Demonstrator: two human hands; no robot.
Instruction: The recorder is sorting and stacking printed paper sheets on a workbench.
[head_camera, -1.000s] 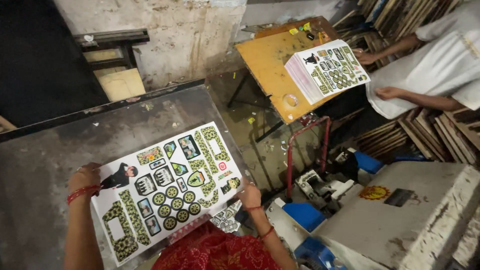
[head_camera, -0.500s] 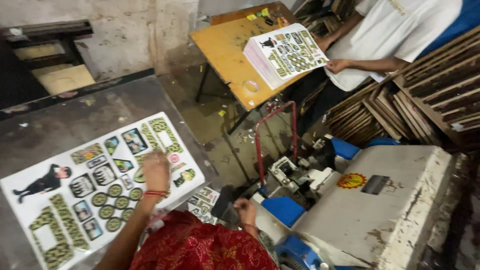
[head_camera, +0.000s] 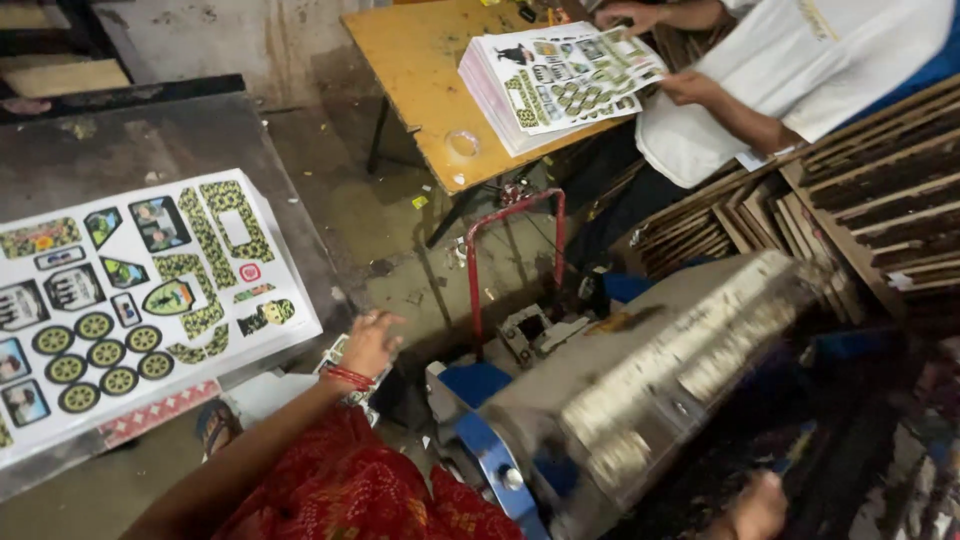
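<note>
Where left hand (head_camera: 370, 343) hovers, white sticker sheet (head_camera: 130, 300) (green shapes)

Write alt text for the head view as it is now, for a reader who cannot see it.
Seen from above, the person's left hand, empty with fingers spread, reaches past the edge of a printed sticker sheet lying on a grey table. The right hand is blurred at the bottom edge by a grey machine. Another person handles a stack of sheets on a yellow table.
</note>
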